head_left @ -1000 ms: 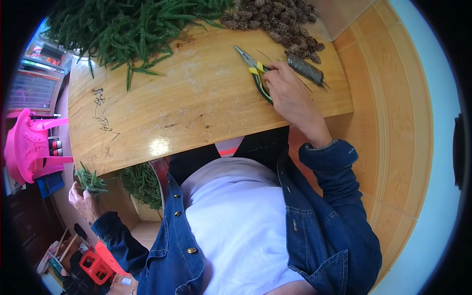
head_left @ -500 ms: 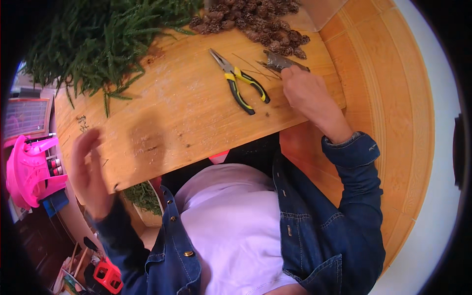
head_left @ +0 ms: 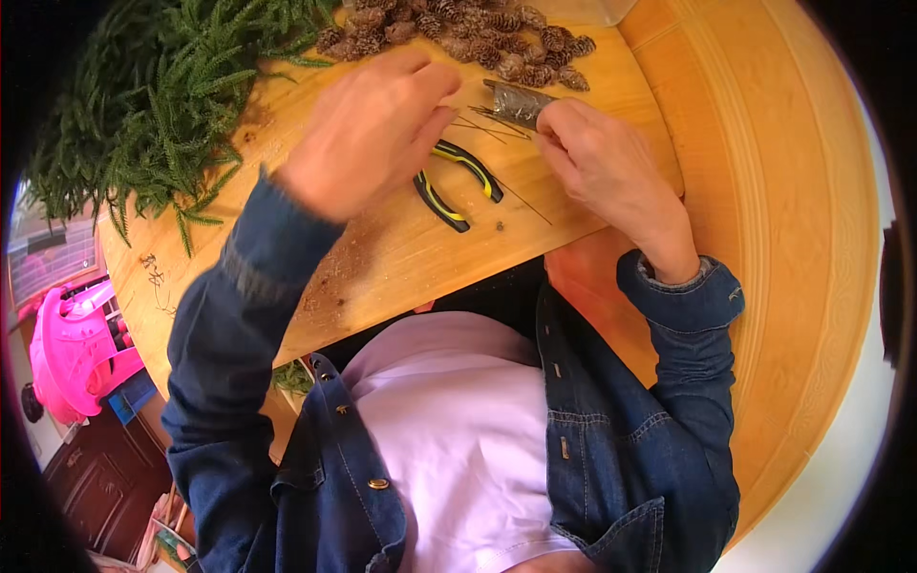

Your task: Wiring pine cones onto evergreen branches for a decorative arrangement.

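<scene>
Left hand (head_left: 368, 134) is now raised over the bench (head_left: 382, 258), fingers loosely curled, empty; right hand (head_left: 607, 162) fingers pinched on wires (head_left: 487, 119) above pliers (head_left: 457, 183).

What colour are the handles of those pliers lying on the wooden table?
The pliers have black handles with yellow stripes, seen in the head view.

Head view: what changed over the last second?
The left hand came up from below the table edge, where it had held a green sprig, and now hovers empty above the pliers. The right hand let go of the pliers and now touches the grey wire bundle. Pliers, pine cones and green sprigs stayed on the wooden table.
</scene>
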Tool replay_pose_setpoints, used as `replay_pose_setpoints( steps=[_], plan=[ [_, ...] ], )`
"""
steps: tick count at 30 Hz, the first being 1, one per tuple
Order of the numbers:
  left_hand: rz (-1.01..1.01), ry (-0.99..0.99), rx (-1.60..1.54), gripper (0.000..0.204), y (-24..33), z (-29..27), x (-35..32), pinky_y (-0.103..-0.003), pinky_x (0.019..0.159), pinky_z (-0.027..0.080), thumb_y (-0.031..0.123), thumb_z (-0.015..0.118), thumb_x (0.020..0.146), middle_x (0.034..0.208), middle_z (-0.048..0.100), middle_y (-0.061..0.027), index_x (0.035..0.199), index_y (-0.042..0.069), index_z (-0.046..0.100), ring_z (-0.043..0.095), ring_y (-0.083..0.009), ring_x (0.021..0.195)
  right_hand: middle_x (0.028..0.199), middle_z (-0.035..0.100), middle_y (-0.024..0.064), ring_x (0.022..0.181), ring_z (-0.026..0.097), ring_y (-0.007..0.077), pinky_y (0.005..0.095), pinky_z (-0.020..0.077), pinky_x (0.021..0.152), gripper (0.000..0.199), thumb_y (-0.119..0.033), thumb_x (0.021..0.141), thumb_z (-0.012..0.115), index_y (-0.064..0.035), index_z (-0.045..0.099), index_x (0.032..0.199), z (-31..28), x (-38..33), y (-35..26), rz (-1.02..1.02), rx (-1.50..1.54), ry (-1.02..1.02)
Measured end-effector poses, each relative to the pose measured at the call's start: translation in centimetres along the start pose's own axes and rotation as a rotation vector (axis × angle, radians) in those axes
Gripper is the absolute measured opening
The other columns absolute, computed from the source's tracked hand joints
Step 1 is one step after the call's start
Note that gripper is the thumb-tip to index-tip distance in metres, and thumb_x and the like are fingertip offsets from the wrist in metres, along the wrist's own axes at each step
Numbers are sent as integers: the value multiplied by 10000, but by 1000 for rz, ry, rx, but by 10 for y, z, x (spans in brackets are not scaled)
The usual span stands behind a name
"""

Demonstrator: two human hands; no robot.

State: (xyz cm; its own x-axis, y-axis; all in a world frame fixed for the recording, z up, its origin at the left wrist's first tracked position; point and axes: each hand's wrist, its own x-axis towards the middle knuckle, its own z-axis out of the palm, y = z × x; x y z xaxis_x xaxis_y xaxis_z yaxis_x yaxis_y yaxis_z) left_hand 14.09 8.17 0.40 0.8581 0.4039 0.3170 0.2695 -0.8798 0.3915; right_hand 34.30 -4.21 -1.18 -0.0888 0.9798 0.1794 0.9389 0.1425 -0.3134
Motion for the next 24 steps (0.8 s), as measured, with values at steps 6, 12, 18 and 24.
replay_pose_setpoints(
  steps=[6, 12, 18, 24],
  plan=[
    [166, -4, 11, 126, -31, 49, 25, -440, 698, 465, 118, 607, 788, 823, 570, -149, 825, 15, 544, 576, -360, 791, 741, 551, 122, 706, 569, 349, 402, 439, 578, 89, -95, 837, 583, -43, 522, 877, -1, -3, -1, -21, 78, 58],
    [173, -137, -10, 126, -35, 55, 28, -438, 713, 469, 113, 608, 783, 827, 586, -145, 837, 23, 537, 580, -359, 810, 852, 552, 110, 801, 575, 338, 412, 461, 636, 187, -159, 834, 621, -67, 531, 968, 9, 0, 17, 36, -23, 55],
    [162, -154, -29, 118, -40, 42, 19, -431, 693, 456, 103, 584, 804, 808, 567, -148, 832, 13, 514, 562, -365, 801, 963, 539, 111, 864, 568, 338, 429, 468, 677, 245, -204, 830, 635, -83, 536, 1018, 11, 1, 23, 52, -121, -19],
    [93, -280, -71, 126, -41, 25, 16, -391, 667, 440, 105, 548, 856, 792, 522, -173, 876, -7, 495, 535, -355, 763, 959, 534, 113, 861, 564, 349, 430, 464, 670, 289, -219, 835, 631, -85, 537, 1073, 2, 0, 22, 57, -128, -25]
  ],
)
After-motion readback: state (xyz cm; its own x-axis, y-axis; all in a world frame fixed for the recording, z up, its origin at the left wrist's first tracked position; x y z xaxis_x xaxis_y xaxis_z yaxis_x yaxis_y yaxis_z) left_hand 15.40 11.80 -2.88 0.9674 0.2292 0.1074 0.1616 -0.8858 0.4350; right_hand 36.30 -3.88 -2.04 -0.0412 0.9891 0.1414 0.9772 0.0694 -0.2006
